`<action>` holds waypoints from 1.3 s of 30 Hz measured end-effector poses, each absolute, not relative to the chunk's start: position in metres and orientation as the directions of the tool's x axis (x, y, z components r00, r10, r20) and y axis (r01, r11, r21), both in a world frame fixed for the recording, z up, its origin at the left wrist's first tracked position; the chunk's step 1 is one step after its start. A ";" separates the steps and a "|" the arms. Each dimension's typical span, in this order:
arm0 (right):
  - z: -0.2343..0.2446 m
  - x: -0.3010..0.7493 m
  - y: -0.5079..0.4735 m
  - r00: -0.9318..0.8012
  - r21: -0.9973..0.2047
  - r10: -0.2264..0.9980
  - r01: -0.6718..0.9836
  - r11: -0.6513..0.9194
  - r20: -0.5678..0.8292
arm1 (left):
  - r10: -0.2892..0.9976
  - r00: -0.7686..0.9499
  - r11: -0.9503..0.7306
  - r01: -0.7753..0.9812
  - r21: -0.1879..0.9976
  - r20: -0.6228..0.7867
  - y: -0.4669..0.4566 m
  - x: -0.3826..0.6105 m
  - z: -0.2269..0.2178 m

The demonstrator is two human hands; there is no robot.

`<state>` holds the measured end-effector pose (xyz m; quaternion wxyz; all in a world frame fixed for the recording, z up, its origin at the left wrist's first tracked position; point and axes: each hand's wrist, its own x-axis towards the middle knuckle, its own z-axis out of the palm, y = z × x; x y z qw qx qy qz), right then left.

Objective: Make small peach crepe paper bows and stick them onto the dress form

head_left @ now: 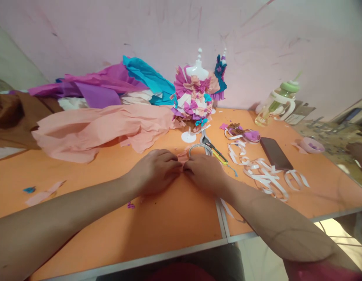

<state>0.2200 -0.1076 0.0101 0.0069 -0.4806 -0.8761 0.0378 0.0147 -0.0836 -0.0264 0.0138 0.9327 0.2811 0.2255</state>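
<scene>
My left hand [157,171] and my right hand [206,173] rest low over the orange table, fingertips almost meeting. Both are closed in a pinch on a small piece of peach crepe paper [183,156], mostly hidden behind the fingers. Just beyond my right hand lie a roll of clear tape [202,146], grey-handled scissors [208,138] and a yellow cutter [219,157]. Behind them stands a small white dress form [197,72] covered in pink, peach, white and blue paper ruffles and bows. A second, smaller form [220,76] in teal and purple stands behind it.
Large crepe paper sheets in peach [110,127], purple, blue and brown lie at the back left. To the right are curled white strips [263,173], a dark phone [276,153], a drink bottle [279,101] and a pink roll [312,145]. Paper scraps [45,194] lie at left.
</scene>
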 end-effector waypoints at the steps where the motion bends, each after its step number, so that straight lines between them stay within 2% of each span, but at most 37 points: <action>1: 0.010 0.220 -0.108 -0.541 -0.078 0.840 0.839 0.538 -0.033 | 0.526 0.743 -0.846 0.509 0.161 0.414 -0.083 0.015 -0.028; 7: 0.007 0.220 -0.108 -0.508 -0.123 0.861 0.856 0.502 -0.025 | 0.611 0.706 -0.790 0.573 0.218 0.358 -0.081 0.018 -0.035; 15: 0.007 0.218 -0.109 -0.489 -0.132 0.872 0.865 0.484 -0.014 | 0.625 0.717 -0.780 0.587 0.215 0.310 -0.086 0.018 -0.026; 20: 0.008 0.216 -0.109 -0.521 -0.113 0.854 0.849 0.516 -0.020 | 0.589 0.724 -0.805 0.563 0.186 0.360 -0.086 0.017 -0.027; 23: 0.004 0.214 -0.110 -0.494 -0.097 0.869 0.865 0.492 0.000 | 0.583 0.744 -0.810 0.564 0.161 0.326 -0.086 0.019 -0.027; 26: 0.001 0.213 -0.110 -0.433 -0.135 0.901 0.891 0.433 0.028 | 0.603 0.748 -0.797 0.582 0.163 0.277 -0.086 0.020 -0.024; 32: 0.001 0.213 -0.108 -0.413 -0.146 0.910 0.903 0.403 -0.043 | 0.667 0.701 -0.745 0.637 0.199 0.252 -0.086 0.019 -0.025; 39: 0.002 0.213 -0.110 -0.401 -0.182 0.916 0.900 0.395 0.006 | 0.597 0.740 -0.795 0.598 0.103 0.310 -0.085 0.019 -0.029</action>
